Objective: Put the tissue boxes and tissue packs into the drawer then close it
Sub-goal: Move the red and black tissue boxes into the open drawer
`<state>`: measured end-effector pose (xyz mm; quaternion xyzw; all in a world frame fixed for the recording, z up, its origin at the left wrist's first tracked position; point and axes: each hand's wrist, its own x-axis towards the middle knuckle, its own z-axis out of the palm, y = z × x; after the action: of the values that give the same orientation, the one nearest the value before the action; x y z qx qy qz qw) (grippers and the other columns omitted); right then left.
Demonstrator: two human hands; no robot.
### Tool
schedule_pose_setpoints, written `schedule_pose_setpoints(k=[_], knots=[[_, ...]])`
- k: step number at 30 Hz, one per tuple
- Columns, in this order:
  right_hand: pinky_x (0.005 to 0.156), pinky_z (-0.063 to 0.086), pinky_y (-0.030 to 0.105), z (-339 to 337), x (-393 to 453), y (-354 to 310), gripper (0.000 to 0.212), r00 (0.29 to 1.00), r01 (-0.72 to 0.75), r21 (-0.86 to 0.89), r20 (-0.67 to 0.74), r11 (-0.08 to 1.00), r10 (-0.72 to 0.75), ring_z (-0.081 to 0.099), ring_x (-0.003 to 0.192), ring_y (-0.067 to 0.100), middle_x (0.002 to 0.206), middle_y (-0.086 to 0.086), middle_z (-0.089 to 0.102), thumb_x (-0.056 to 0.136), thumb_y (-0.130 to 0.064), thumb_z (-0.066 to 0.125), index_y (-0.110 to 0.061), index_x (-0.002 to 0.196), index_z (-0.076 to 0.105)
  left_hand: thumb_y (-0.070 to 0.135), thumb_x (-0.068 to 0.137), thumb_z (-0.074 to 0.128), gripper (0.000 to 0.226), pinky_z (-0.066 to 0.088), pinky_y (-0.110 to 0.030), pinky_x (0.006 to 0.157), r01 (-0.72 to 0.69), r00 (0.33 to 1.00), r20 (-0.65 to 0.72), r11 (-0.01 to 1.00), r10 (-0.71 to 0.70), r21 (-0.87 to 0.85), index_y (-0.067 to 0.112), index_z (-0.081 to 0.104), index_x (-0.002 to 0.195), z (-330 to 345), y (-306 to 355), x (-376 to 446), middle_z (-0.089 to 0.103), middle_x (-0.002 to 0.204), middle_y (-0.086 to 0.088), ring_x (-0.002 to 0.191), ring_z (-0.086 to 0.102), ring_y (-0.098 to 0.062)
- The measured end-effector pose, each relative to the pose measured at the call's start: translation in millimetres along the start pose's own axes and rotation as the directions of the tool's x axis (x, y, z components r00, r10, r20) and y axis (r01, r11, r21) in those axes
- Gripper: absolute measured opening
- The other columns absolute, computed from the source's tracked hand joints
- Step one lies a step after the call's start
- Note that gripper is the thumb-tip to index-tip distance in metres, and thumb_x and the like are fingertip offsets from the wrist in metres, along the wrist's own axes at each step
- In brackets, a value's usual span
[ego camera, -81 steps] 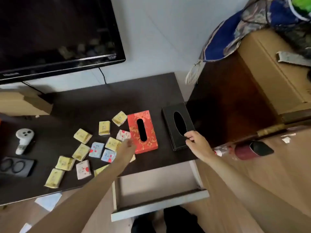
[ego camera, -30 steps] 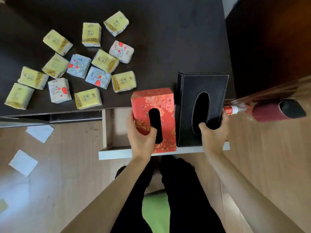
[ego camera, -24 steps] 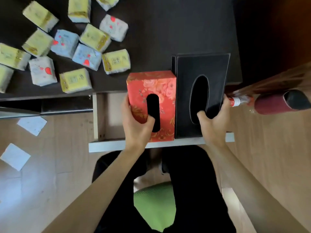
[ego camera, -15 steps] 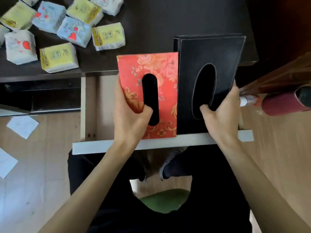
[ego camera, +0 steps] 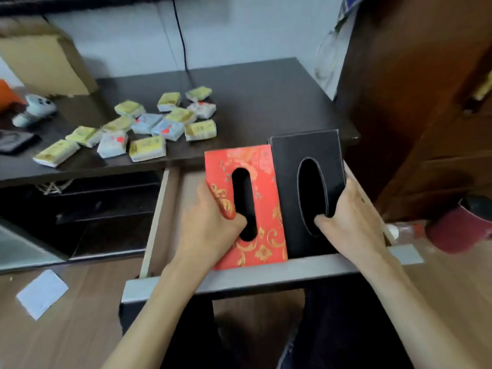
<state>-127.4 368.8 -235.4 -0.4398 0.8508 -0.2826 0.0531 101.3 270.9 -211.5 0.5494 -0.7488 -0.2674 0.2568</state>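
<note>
My left hand (ego camera: 206,230) grips a red floral tissue box (ego camera: 262,182), thumb in its oval slot. Beside it on the right, touching it, is a black tissue box (ego camera: 306,147), gripped by my right hand (ego camera: 351,222) with the thumb in its slot. Both boxes sit low inside the open drawer (ego camera: 239,282), side by side against its right half. Several small tissue packs (ego camera: 147,147), yellow, blue and white, lie scattered on the dark table (ego camera: 253,102) behind the drawer.
A white controller (ego camera: 34,109) and a dark flat item (ego camera: 13,141) sit at the table's left. A cardboard box (ego camera: 45,65) leans at the back left. A brown cabinet (ego camera: 415,102) stands right, a maroon bottle (ego camera: 460,230) lies on the floor, and paper (ego camera: 42,292) lies at lower left.
Both hands have lowered the red and black boxes together into the drawer. The camera has tilted up, so the table and wall show again.
</note>
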Motion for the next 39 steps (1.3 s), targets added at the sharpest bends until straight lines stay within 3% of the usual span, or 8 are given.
schedule_pose_setpoints(k=[6,13,21,24,26,29,33,39], knots=[[0.069,0.047,0.035,3.8,-18.2,15.9,0.102,0.992,0.101,-0.148,0.084,0.984,-0.089,0.068,0.103,0.037,0.148,0.013,0.052,0.083,-0.029,0.076,-0.015,0.157,0.007,0.039,0.070,0.072,0.045,0.026,-0.020,0.049,-0.026,0.999,0.036,0.998,0.024,0.055,0.026,0.033,0.089,3.4,-18.9,-13.7,0.053,0.073,0.009,0.059,0.043,-0.003],[0.071,0.041,0.034,8.1,7.9,32.6,0.113,0.959,0.203,-0.269,0.248,0.942,-0.136,0.060,0.121,0.038,0.161,0.015,0.033,0.083,-0.042,0.070,-0.022,0.157,-0.014,0.059,0.061,0.060,0.046,0.030,-0.024,0.049,-0.052,0.972,0.237,0.981,0.007,0.185,0.028,0.033,0.081,10.8,-34.0,7.9,0.053,0.074,0.007,0.063,0.047,-0.008],[0.084,0.045,0.042,11.2,19.9,46.2,0.090,0.920,0.279,-0.360,0.367,0.890,-0.140,0.044,0.135,0.035,0.152,0.007,0.041,0.085,-0.046,0.061,-0.021,0.158,0.014,0.054,0.076,0.065,0.046,0.032,-0.024,0.051,-0.078,0.933,0.357,0.948,-0.040,0.310,0.025,0.033,0.093,24.4,-48.1,22.0,0.052,0.081,0.008,0.067,0.045,-0.006],[0.077,0.045,0.041,3.4,26.5,44.4,0.077,0.915,0.330,-0.437,0.367,0.836,-0.169,0.055,0.127,0.032,0.152,0.002,0.045,0.091,-0.055,0.054,-0.023,0.156,0.027,0.064,0.076,0.062,0.069,0.047,-0.035,0.070,-0.146,0.916,0.401,0.925,-0.007,0.350,0.021,0.034,0.123,19.2,-46.7,30.3,0.058,0.114,0.003,0.090,0.060,-0.019],[0.073,0.042,0.040,-4.3,42.7,39.7,0.067,0.912,0.377,-0.443,0.332,0.813,-0.241,0.063,0.117,0.030,0.149,-0.004,0.048,0.093,-0.060,0.050,-0.027,0.149,0.040,0.069,0.075,0.061,0.100,0.046,-0.042,0.094,-0.261,0.906,0.416,0.878,0.079,0.400,0.022,0.013,0.150,15.2,-41.4,43.5,0.034,0.153,0.002,0.128,0.050,-0.026],[0.080,0.047,0.039,-9.6,79.9,31.6,0.064,0.862,0.488,-0.370,0.346,0.791,-0.370,0.056,0.127,0.021,0.151,-0.008,0.044,0.094,-0.059,0.054,-0.029,0.148,0.042,0.071,0.082,0.055,0.101,0.023,-0.040,0.120,-0.374,0.843,0.493,0.894,0.216,0.248,0.024,0.009,0.158,16.6,-25.1,70.0,0.011,0.166,0.003,0.151,0.017,-0.018],[0.117,0.035,0.041,7.5,112.5,26.6,0.082,0.746,0.555,-0.212,0.555,0.805,-0.368,0.024,0.151,0.017,0.166,-0.004,0.028,0.092,-0.048,0.065,-0.023,0.160,0.025,0.056,0.091,0.056,0.076,0.021,-0.039,0.119,-0.394,0.691,0.680,0.917,0.245,0.070,0.026,0.027,0.154,29.7,-15.1,91.5,0.032,0.157,0.002,0.145,0.024,-0.018],[0.119,0.031,0.040,25.3,117.4,37.3,0.083,0.752,0.514,-0.129,0.543,0.848,-0.374,0.024,0.150,0.017,0.164,-0.002,0.032,0.088,-0.034,0.066,-0.019,0.160,0.027,0.025,0.087,0.060,0.072,0.024,-0.032,0.113,-0.345,0.669,0.696,0.938,0.262,-0.022,0.031,0.030,0.153,31.0,-32.1,98.1,0.040,0.142,0.011,0.131,0.029,-0.010]])
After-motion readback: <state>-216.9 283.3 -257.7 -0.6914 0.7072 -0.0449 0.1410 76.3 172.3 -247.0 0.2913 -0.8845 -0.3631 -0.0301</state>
